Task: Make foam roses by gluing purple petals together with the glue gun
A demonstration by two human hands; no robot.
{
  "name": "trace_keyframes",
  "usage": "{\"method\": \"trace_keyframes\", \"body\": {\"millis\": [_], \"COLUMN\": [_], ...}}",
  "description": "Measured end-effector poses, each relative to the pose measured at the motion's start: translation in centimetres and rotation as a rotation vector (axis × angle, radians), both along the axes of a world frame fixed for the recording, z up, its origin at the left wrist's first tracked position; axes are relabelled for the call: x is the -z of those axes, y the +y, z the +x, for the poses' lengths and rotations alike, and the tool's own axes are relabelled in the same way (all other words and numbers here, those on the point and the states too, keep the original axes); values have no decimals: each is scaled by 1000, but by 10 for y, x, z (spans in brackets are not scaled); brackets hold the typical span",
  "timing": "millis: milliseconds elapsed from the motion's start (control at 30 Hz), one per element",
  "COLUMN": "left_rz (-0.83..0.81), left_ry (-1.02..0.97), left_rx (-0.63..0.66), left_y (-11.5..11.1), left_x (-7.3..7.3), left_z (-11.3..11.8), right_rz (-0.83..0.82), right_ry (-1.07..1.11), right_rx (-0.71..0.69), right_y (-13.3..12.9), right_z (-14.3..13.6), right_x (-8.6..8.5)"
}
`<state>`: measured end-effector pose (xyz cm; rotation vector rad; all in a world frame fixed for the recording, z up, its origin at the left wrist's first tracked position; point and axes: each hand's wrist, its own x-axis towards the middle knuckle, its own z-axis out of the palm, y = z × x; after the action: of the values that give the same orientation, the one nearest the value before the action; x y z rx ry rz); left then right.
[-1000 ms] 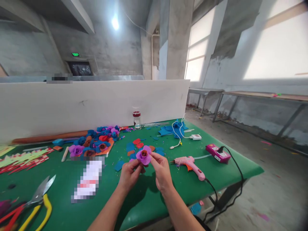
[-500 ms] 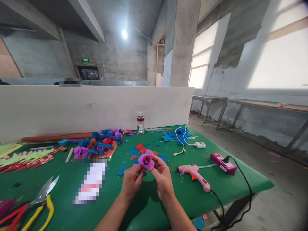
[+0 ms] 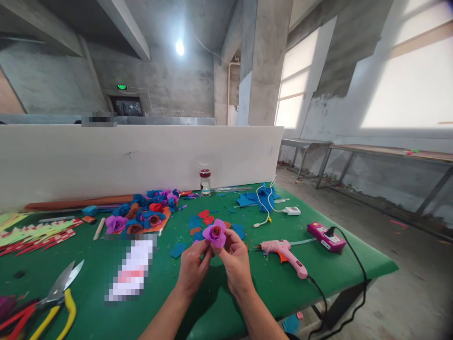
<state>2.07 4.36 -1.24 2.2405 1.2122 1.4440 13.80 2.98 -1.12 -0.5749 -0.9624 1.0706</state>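
A purple paper flower (image 3: 215,233) with a brown, rolled centre is held up between my two hands over the green table. My left hand (image 3: 194,265) pinches its petals from the left side. On the other side, the fingers and thumb of my right hand (image 3: 234,259) close on the flower's right edge. Loose petals, among them a blue piece (image 3: 178,250) and a red piece (image 3: 204,214), lie on the table just beyond my hands. A pink glue gun (image 3: 283,252) rests to the right of my right hand.
Finished paper flowers (image 3: 141,218) are heaped at the back left. Scissors with yellow handles (image 3: 62,295) lie at the front left. A glass jar (image 3: 205,182) stands near the white partition (image 3: 159,153). The glue gun's cord runs off the right side, near a magenta power strip (image 3: 326,237).
The whole view has shifted slightly, so the table's things appear a little further left. Both hands keep their hold on the purple flower, which looks slightly turned.
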Motion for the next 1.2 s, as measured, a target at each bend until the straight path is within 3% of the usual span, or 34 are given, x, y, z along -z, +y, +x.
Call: {"method": "trace_keyframes", "body": {"millis": [533,767,1000,1200], "left_rz": [-10,-15,-123,-206], "left_ry": [13,-2,-27,-82], "left_rx": [16,12,41,21], "left_y": [-1,-2,-4,-2], "left_x": [2,1,-2,-4], "left_z": [3,5,8,8], "right_rz": [32,57,20,-115], "right_ry": [-262,-292,-247,-24], "right_rx": [106,86,22,-36], "right_y": [3,5,11,12], "right_z": [9,13,14,21], "right_x": [2,2,8,1]}}
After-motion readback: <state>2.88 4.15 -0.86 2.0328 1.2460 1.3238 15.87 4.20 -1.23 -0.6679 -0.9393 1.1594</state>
